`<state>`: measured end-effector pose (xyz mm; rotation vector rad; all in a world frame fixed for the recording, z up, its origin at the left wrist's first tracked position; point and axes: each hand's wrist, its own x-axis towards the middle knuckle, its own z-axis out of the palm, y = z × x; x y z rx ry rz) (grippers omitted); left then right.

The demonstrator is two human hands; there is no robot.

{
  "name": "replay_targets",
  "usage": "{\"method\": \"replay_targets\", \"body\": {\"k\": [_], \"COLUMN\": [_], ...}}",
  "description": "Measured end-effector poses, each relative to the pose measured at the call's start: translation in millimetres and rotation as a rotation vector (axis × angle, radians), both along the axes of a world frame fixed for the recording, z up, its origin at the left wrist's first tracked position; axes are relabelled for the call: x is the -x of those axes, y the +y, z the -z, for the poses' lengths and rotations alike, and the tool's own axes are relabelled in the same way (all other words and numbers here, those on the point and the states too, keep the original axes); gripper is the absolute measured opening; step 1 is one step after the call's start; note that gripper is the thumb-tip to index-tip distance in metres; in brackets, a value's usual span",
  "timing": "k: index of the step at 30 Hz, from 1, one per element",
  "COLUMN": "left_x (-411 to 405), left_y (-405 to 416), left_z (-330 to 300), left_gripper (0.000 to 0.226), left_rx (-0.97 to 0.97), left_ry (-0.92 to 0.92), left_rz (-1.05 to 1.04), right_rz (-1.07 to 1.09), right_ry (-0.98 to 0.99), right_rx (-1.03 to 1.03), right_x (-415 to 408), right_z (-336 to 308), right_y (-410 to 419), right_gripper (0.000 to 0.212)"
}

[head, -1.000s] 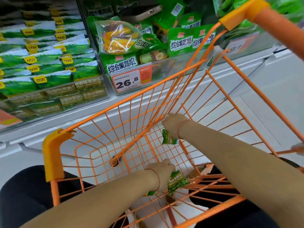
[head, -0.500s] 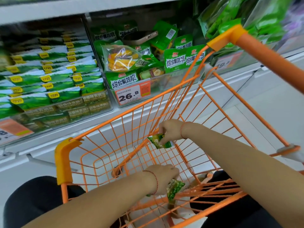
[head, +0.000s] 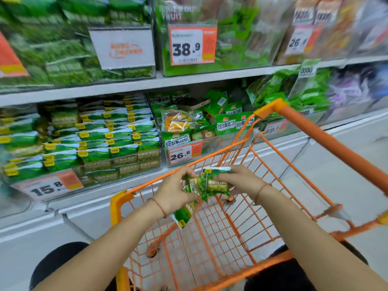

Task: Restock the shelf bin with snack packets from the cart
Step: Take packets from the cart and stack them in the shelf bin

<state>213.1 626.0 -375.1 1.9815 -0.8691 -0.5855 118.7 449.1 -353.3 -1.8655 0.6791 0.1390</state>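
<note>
Above the orange wire cart (head: 212,232), my two hands meet on a bunch of green snack packets (head: 210,185). My left hand (head: 174,190) grips packets from the left; one of them hangs down from it (head: 183,214). My right hand (head: 239,179) holds a packet from the right, its white top edge showing. Behind them on the lower shelf stands a clear bin (head: 123,164) stacked with matching green and white packets, with a 15.8 price tag (head: 47,186) at its front left.
A second bin (head: 210,143) with green fruit-crisp bags and a 26.8 tag sits right of the first. The cart's orange handle (head: 327,141) runs across the right. An upper shelf carries more bins with a 38.9 tag (head: 192,46). The cart floor looks bare.
Both hands have risen out of the cart with their packets and come together above its front rim. The view has tilted up toward the shelves.
</note>
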Motion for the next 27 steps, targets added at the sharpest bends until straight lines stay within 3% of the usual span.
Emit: {"method": "replay_targets", "body": {"k": [3,7,11,18,20,25,27], "left_x": [9.0,18.3,24.4,20.6,14.2,-2.1,-6.4], "left_y": [-5.8,-8.0,-7.3,3.9,8.2,16.0,14.5], "left_z": [1.1,9.3,13.6,2.4,-5.6,-34.0,-40.1], "left_gripper": [0.043,0.044,0.061,0.090,0.085,0.040,0.029], "left_rx": [0.021,0.057,0.076,0.168,0.252,0.471,0.549], "left_ry": [-0.088,-0.153,-0.111,-0.137,-0.121,0.110,0.169], "left_rz": [-0.021,-0.093,-0.070,-0.101,-0.185,-0.222,-0.274], "right_rz": [0.078,-0.004,-0.047,0.071,0.155,0.251,0.260], "right_ry": [-0.058,-0.106,-0.136,-0.168,-0.218,-0.321,-0.341], "right_rx": [0.012,0.026,0.127,0.033,-0.004,-0.056,-0.050], "right_x": [-1.1,0.5,3.3,0.1,0.2,0.3,0.1], "right_z": [0.3,7.5,20.4,9.9,10.0,15.3,15.6], "right_y": [18.2,32.9,33.0,35.4,29.8,24.3,25.2], "right_gripper": [0.070,0.095,0.034,0.032,0.041,0.035,0.044]}}
